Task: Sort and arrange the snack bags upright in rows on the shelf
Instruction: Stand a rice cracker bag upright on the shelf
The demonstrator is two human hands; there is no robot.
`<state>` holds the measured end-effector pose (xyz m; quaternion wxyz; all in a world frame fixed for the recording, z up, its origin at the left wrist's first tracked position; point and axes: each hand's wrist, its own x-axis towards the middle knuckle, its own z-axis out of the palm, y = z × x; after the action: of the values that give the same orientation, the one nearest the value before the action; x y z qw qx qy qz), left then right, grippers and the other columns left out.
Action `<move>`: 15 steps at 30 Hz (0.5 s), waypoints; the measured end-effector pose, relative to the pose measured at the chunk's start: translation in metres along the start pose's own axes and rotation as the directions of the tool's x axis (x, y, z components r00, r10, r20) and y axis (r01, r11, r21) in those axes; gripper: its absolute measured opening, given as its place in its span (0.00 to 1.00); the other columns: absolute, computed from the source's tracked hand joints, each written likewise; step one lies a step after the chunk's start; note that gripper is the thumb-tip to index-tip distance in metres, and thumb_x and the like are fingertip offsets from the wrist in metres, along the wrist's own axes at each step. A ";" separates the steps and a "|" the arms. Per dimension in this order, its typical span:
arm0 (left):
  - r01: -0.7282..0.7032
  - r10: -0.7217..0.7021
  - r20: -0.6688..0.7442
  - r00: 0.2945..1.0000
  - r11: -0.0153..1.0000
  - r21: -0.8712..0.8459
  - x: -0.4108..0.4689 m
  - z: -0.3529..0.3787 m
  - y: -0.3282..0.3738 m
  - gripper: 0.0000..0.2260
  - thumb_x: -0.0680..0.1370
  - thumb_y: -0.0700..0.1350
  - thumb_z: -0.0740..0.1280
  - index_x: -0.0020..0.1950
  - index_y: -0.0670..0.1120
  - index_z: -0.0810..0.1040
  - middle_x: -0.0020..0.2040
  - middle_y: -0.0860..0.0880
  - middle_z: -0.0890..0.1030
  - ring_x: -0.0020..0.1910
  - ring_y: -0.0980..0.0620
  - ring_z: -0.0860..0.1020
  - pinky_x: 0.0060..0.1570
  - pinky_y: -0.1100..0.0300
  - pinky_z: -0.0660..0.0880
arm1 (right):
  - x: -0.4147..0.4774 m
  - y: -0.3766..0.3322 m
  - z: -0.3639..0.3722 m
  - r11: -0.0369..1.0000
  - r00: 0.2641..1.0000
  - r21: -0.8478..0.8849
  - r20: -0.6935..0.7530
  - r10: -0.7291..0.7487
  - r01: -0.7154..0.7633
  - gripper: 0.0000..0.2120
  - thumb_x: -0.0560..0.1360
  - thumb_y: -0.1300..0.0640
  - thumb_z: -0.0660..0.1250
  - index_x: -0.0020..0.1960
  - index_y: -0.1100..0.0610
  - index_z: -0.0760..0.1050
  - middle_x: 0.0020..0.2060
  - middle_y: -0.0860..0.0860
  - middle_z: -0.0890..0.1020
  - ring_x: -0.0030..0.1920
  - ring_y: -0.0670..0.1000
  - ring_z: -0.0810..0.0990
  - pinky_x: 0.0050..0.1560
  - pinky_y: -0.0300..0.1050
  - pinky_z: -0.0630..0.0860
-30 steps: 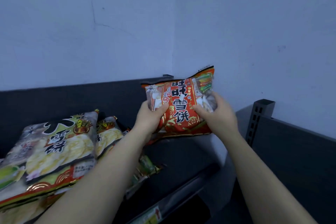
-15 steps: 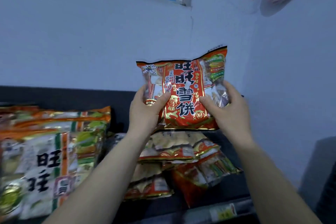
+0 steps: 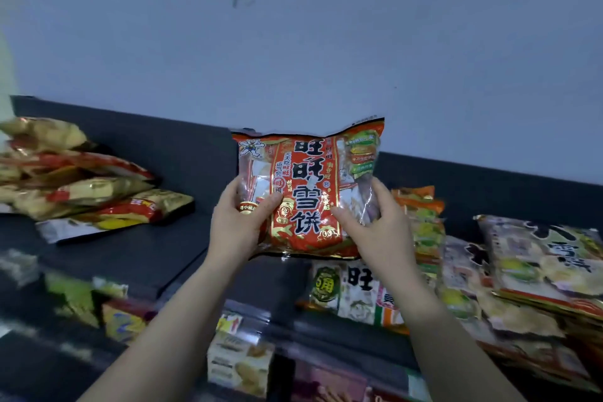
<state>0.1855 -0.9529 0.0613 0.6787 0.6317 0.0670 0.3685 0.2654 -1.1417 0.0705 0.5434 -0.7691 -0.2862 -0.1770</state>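
We hold the red snack bag [image 3: 310,192] upright over the shelf [image 3: 146,258].
Our left hand [image 3: 243,225] and right hand [image 3: 375,228] grip its lower corners, equally near. The bag rises above them, top seam up. Bare shelf lies just beyond and left, before the slumped pile [image 3: 91,186].

held bag [image 3: 310,192]: red/orange, gold trim, black-white lettering. shelf [image 3: 130,251]: dark grey. wall [image 3: 326,59]: pale blue-grey. left pile [image 3: 81,179]: gold and red.
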 end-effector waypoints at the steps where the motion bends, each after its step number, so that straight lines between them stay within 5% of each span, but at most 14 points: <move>1: 0.008 -0.008 -0.024 1.000 1.000 0.014 0.004 -0.021 -0.003 0.15 0.74 0.43 0.74 0.58 0.53 0.76 0.50 0.52 0.85 0.41 0.55 0.85 0.32 0.61 0.80 | 0.000 -0.002 0.023 1.000 0.999 0.007 0.036 0.002 -0.002 0.28 0.72 0.46 0.74 0.69 0.42 0.67 0.48 0.29 0.76 0.46 0.32 0.77 0.48 0.37 0.77; 5: 0.080 -0.076 -0.117 0.990 0.996 0.037 0.021 -0.096 -0.028 0.15 0.74 0.43 0.74 0.52 0.61 0.75 0.47 0.56 0.84 0.44 0.53 0.85 0.37 0.53 0.82 | -0.003 -0.001 0.109 0.999 0.979 -0.017 0.202 0.032 -0.029 0.39 0.72 0.43 0.72 0.77 0.45 0.57 0.60 0.34 0.72 0.58 0.37 0.73 0.56 0.37 0.71; 8: 0.126 -0.119 -0.130 0.984 0.991 0.041 0.038 -0.131 -0.057 0.19 0.73 0.44 0.75 0.60 0.58 0.75 0.53 0.52 0.85 0.50 0.48 0.85 0.49 0.43 0.81 | -0.001 0.016 0.156 0.998 0.956 -0.010 0.287 0.062 -0.062 0.44 0.72 0.43 0.73 0.79 0.48 0.52 0.68 0.39 0.69 0.68 0.42 0.69 0.65 0.39 0.68; 13: 0.152 -0.148 -0.102 0.984 0.988 0.034 0.079 -0.148 -0.101 0.31 0.67 0.48 0.78 0.69 0.54 0.73 0.58 0.51 0.83 0.55 0.48 0.83 0.55 0.42 0.79 | 0.010 0.055 0.211 0.992 0.953 -0.011 0.276 0.123 -0.124 0.48 0.72 0.44 0.73 0.80 0.49 0.45 0.77 0.44 0.60 0.76 0.47 0.59 0.73 0.42 0.60; 15: 0.153 -0.150 -0.083 0.985 0.988 0.033 0.098 -0.148 -0.120 0.32 0.68 0.46 0.78 0.70 0.52 0.72 0.58 0.49 0.83 0.55 0.48 0.83 0.55 0.44 0.79 | 0.015 0.072 0.229 0.990 0.965 -0.026 0.219 0.141 -0.139 0.48 0.72 0.43 0.73 0.80 0.48 0.46 0.77 0.46 0.60 0.76 0.48 0.59 0.75 0.51 0.61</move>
<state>0.2230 -0.7675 -0.0399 0.6890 0.6226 0.1496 0.3395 0.3143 -0.9407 -0.0532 0.5153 -0.8052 -0.2886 -0.0533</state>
